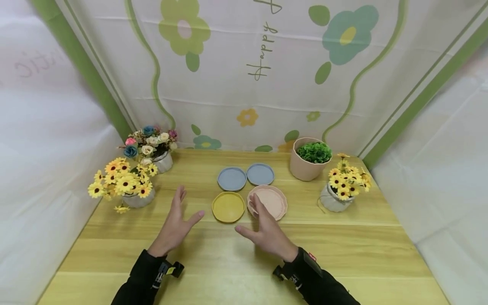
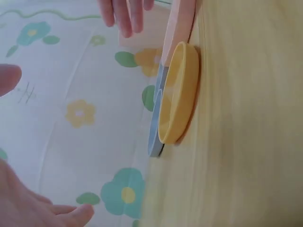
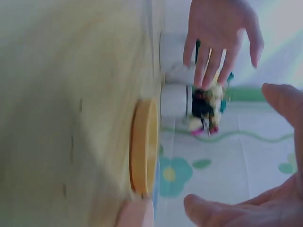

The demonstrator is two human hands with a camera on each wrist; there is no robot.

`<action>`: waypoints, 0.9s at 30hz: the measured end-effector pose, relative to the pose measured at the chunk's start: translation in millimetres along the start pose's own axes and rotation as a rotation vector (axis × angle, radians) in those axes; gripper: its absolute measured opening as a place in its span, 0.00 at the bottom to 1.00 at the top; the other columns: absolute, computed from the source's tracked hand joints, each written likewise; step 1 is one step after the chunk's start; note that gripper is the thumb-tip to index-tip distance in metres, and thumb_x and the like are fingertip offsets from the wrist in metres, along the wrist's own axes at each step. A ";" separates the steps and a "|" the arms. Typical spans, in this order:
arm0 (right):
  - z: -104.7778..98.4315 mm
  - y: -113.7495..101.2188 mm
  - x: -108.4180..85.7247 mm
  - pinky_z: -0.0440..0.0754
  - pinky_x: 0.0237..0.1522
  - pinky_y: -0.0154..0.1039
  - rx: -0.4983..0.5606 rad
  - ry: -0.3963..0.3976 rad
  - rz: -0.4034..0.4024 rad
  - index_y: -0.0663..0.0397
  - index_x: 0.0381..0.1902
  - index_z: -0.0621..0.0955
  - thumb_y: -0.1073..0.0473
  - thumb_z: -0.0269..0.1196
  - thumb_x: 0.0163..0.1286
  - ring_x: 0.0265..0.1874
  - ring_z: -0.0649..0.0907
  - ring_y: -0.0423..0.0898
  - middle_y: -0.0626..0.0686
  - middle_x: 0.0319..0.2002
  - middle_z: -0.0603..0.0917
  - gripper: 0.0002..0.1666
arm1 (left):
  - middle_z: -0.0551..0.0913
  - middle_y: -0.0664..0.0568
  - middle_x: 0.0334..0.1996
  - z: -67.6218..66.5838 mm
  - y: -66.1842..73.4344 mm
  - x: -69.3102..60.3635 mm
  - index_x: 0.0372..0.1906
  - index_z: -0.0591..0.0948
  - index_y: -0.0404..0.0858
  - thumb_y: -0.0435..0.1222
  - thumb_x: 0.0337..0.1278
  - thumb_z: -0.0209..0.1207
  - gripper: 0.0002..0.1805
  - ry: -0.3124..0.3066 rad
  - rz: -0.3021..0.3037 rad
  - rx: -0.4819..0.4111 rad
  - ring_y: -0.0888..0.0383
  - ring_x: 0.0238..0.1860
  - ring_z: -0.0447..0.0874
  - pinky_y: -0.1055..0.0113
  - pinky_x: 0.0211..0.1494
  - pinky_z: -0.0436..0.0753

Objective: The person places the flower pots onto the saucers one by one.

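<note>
Four small round dishes lie grouped on the wooden table (image 1: 228, 258): a yellow dish (image 1: 228, 207) front left, a pink scalloped dish (image 1: 275, 204) front right, and a blue-grey dish (image 1: 231, 178) beside another blue-grey dish (image 1: 261, 174) behind. My left hand (image 1: 176, 224) hovers left of the yellow dish, fingers straight, thumb apart, holding nothing. My right hand (image 1: 270, 235) is held in front of the pink dish, its fingers covering part of that dish's left side in the head view. It too holds nothing. The palms face each other. In the left wrist view the yellow dish (image 2: 180, 94) shows its raised rim.
At the left stand a pot of yellow flowers (image 1: 126, 182) and a pot of mixed roses (image 1: 156, 146). On the right are a pink pot with a green plant (image 1: 309, 163) and another pot of yellow flowers (image 1: 339, 190). A printed cloth (image 1: 228, 84) hangs behind.
</note>
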State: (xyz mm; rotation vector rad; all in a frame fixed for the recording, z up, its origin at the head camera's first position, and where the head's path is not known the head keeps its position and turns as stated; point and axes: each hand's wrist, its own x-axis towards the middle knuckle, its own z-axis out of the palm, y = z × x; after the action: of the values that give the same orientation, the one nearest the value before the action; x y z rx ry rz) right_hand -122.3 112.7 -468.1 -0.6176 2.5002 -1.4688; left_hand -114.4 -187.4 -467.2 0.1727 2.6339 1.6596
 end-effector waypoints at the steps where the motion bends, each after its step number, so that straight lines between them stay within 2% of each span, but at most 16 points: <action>1: 4.0 -0.8 0.3 0.58 0.85 0.55 0.011 -0.007 -0.001 0.57 0.87 0.39 0.43 0.72 0.72 0.85 0.56 0.54 0.63 0.86 0.49 0.68 | 0.32 0.40 0.87 -0.7 -0.7 -1.8 0.85 0.26 0.50 0.50 0.76 0.61 0.58 0.017 -0.008 -0.007 0.36 0.87 0.35 0.26 0.84 0.43; 5: 18.0 -2.1 1.1 0.57 0.85 0.56 0.024 -0.039 0.017 0.61 0.86 0.38 0.42 0.72 0.71 0.85 0.54 0.57 0.66 0.86 0.46 0.69 | 0.31 0.40 0.87 -2.9 -5.5 -8.9 0.85 0.26 0.51 0.49 0.74 0.63 0.61 0.069 -0.035 -0.027 0.36 0.87 0.33 0.26 0.84 0.44; 10: 28.0 -1.2 4.0 0.50 0.86 0.61 -0.046 -0.043 0.043 0.63 0.86 0.39 0.38 0.71 0.71 0.86 0.47 0.58 0.66 0.86 0.41 0.70 | 0.29 0.37 0.86 -8.8 -15.3 -16.0 0.85 0.25 0.46 0.49 0.72 0.65 0.64 0.117 -0.082 -0.004 0.33 0.86 0.32 0.24 0.83 0.43; 17: 33.2 3.6 12.1 0.51 0.86 0.61 -0.122 -0.018 0.051 0.69 0.84 0.39 0.38 0.71 0.70 0.86 0.47 0.62 0.70 0.85 0.40 0.71 | 0.24 0.30 0.84 -24.1 -31.5 -27.1 0.83 0.20 0.40 0.51 0.72 0.65 0.67 0.157 -0.201 0.034 0.26 0.84 0.31 0.22 0.81 0.47; 22: 34.3 7.8 23.8 0.54 0.85 0.62 -0.128 -0.007 0.016 0.69 0.85 0.40 0.41 0.73 0.69 0.86 0.50 0.62 0.72 0.84 0.45 0.71 | 0.24 0.31 0.84 -36.4 -42.4 -28.1 0.82 0.20 0.39 0.52 0.69 0.67 0.70 0.214 -0.283 0.057 0.26 0.84 0.30 0.25 0.83 0.47; 27: 37.1 13.4 41.3 0.60 0.84 0.60 -0.142 -0.015 -0.030 0.67 0.84 0.44 0.46 0.76 0.66 0.82 0.59 0.61 0.69 0.82 0.55 0.70 | 0.21 0.27 0.82 -53.1 -49.4 -26.4 0.81 0.19 0.35 0.55 0.68 0.67 0.72 0.282 -0.364 0.074 0.25 0.83 0.29 0.26 0.83 0.48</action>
State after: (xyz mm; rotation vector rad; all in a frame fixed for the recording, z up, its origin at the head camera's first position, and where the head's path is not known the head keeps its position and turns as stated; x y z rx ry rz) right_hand -149.8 71.1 -495.8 -0.6905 2.6113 -1.2986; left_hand -96.4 -258.9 -489.8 -0.5451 2.7013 1.5598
